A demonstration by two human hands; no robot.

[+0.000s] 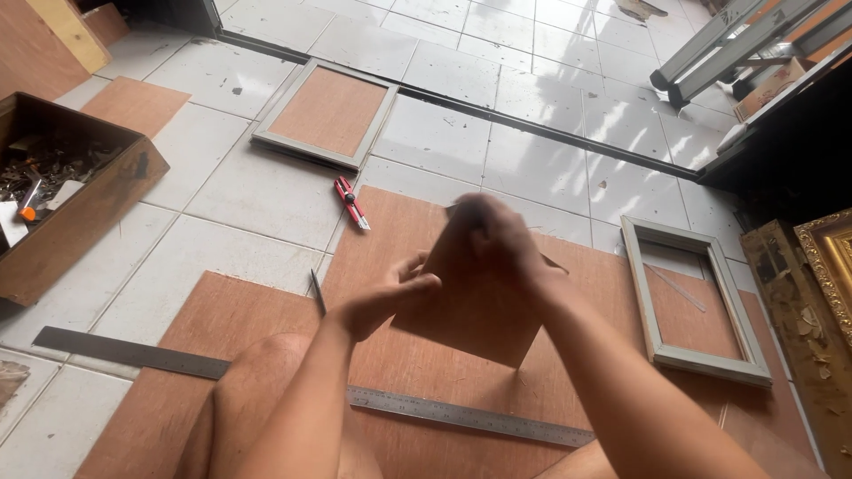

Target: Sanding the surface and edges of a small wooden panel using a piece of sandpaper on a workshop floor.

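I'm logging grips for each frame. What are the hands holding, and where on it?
Both hands hold a small brown board: left hand at its left edge, right hand over its top edge.

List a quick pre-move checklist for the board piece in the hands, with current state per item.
1. Both hands on the board piece: ok, left hand at its left edge, right hand at the top.
2. Piece lifted off the plywood sheet: ok.
3. Red cutter away from the hands: ok, lying on the tiles.
4. Cutter blade retracted: cannot tell.
5. Steel ruler flat on the sheet: ok.
6. Empty grey frame within reach on the right: ok.
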